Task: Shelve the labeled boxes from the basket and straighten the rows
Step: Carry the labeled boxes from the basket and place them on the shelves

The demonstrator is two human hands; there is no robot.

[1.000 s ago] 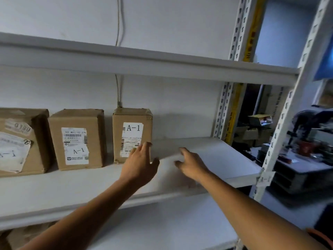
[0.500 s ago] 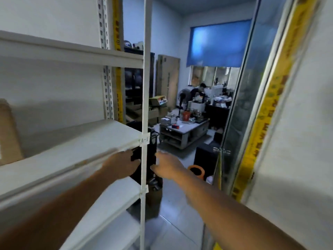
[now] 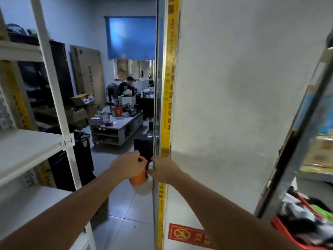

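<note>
My left hand (image 3: 128, 165) and my right hand (image 3: 164, 170) hang in mid-air in front of me, close together, fingers loosely curled, with nothing in them. The white shelf (image 3: 27, 150) with its A-1 tag (image 3: 68, 142) runs along the left edge; no labeled box shows on the part in view. A red basket (image 3: 286, 235) holding dark and green items sits at the bottom right, well below and right of my right hand. An orange bucket (image 3: 138, 178) stands on the floor behind my left hand.
A glass door edge with yellow tape (image 3: 166, 87) and a white wall (image 3: 234, 87) stand straight ahead. A second rack's metal upright (image 3: 297, 141) slants along the right. Beyond the doorway are a low table (image 3: 117, 127), stacked cartons and a seated person.
The view has swung right, away from the A-1 boxes on the shelf toward the doorway and wall. Both hands left the shelf board and came together in front of me.
</note>
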